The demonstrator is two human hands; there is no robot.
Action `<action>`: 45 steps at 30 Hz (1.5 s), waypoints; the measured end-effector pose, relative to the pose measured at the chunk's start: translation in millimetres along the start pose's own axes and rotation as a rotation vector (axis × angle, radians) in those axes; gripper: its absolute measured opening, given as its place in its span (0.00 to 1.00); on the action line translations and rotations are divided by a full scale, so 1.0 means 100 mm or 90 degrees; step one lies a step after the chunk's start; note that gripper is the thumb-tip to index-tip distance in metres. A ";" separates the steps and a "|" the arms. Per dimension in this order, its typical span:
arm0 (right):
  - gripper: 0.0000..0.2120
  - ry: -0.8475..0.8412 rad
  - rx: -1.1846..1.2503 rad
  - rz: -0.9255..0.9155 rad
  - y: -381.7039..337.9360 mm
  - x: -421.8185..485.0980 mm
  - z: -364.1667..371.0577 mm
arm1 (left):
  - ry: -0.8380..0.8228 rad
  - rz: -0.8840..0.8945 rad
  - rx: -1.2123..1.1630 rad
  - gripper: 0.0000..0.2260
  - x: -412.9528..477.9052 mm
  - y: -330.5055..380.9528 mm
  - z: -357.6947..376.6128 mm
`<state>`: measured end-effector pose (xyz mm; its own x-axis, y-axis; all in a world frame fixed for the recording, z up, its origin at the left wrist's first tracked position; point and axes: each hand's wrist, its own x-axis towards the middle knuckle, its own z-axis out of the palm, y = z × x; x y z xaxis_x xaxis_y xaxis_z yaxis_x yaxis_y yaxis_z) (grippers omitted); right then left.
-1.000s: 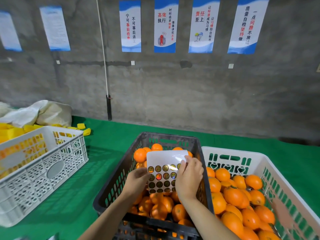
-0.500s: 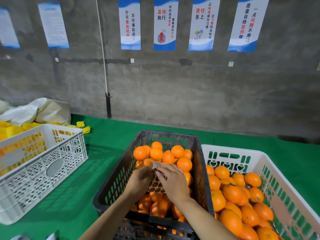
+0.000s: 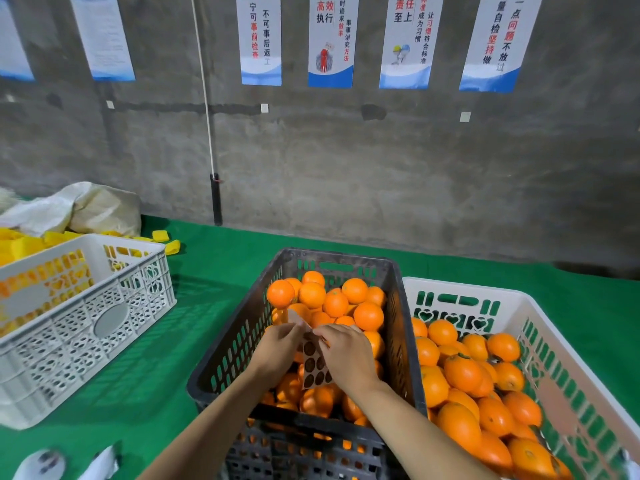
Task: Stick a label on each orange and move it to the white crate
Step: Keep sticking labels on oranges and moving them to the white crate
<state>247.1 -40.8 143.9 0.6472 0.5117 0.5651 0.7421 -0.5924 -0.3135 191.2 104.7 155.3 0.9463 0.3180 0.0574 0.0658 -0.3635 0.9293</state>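
A green felt-covered table (image 3: 214,306) runs back to a bare grey concrete wall (image 3: 381,168). Three crates stand on it. The white perforated plastic crate (image 3: 460,288) at the right holds a deep heap of oranges (image 3: 464,374). Its left wall is right against the black slatted plastic crate (image 3: 235,344) in the middle. This one is also piled with round oranges, highest at its far end. A second white openwork crate (image 3: 86,334) sits well apart at the left, with yellow pieces (image 3: 41,282) showing through its slots.

Open green cloth lies between the left crate and the black one, and in a band behind all three up to the wall. The near rim of the black crate passes under both forearms.

Both hands meet over the middle of the black crate, just above the fruit. The left hand (image 3: 277,348) grips the left edge of a pale label sheet (image 3: 313,362) printed with rows of round dark stickers. The right hand (image 3: 346,351) has its fingertips curled and pinching at the sheet's upper part. Whether a sticker has lifted cannot be told.

Blue-and-white posters (image 3: 330,39) hang along the wall, beside a white cord (image 3: 206,98). Crumpled white sacks (image 3: 86,209) and loose yellow bits (image 3: 161,235) lie behind the left crate. Blurred white scraps (image 3: 40,464) lie at the near left corner.
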 end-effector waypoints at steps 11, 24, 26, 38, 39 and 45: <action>0.11 -0.163 0.027 0.288 0.18 0.03 0.00 | 0.273 -0.054 0.041 0.18 0.05 -0.05 -0.09; 0.13 -0.616 -0.020 0.298 0.36 0.06 0.31 | 0.393 -0.139 0.051 0.12 0.04 0.00 -0.13; 0.23 -0.622 -0.070 0.246 0.41 0.12 0.41 | 0.377 -0.143 0.057 0.12 0.04 0.00 -0.12; 0.12 -0.761 -0.008 0.253 0.38 0.12 0.50 | 0.283 -0.109 0.132 0.11 0.10 -0.04 -0.02; 0.10 -0.752 -0.015 0.244 0.38 0.11 0.50 | 0.283 -0.112 0.133 0.11 0.11 -0.04 -0.03; 0.10 -0.696 -0.097 0.188 0.28 0.12 0.53 | 0.276 -0.114 0.120 0.10 0.08 -0.02 -0.04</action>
<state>285.2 -18.1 101.8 0.6540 0.5627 -0.5056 0.5546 -0.8112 -0.1854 196.9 111.6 155.6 0.6993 0.7097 0.0859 0.3097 -0.4090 0.8584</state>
